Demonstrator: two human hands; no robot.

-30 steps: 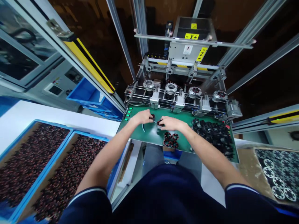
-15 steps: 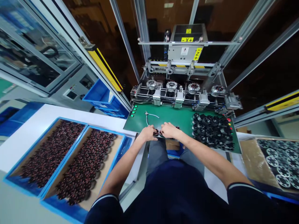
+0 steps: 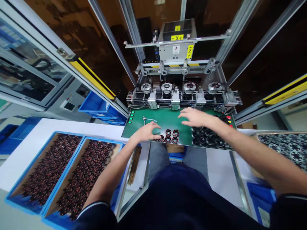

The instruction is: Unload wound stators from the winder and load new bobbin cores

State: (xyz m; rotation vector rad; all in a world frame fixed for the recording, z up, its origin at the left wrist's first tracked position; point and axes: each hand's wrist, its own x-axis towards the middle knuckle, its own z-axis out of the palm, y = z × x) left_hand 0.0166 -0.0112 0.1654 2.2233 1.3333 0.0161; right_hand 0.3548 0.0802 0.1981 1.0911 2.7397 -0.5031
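Note:
Several small ring-shaped motor stators with red-brown windings [image 3: 168, 139] lie grouped at the near edge of the green work surface [image 3: 141, 127]. My left hand [image 3: 146, 131] hovers at their left side with fingers spread, partly covering the leftmost ones. Further right and higher, my right hand [image 3: 193, 117] is held over the green surface with its fingers apart and nothing in them. Beneath and beside my right forearm sits a cluster of black ring-shaped parts [image 3: 203, 137]. A pair of cutting pliers [image 3: 150, 120] rests behind my left hand.
Behind the green surface stands a metal fixture [image 3: 176, 103] with several round holders [image 3: 167, 88]. Blue trays [image 3: 82, 140] full of wound stators are at left; a tray of silvery rings [image 3: 285, 148] is at right. Yellow light-curtain posts [image 3: 93, 78] flank the station.
Both hands have come away from the stators, uncovering the group. My right hand has moved up and right, its fingers spreading; my left has shifted slightly left. The view has also shifted.

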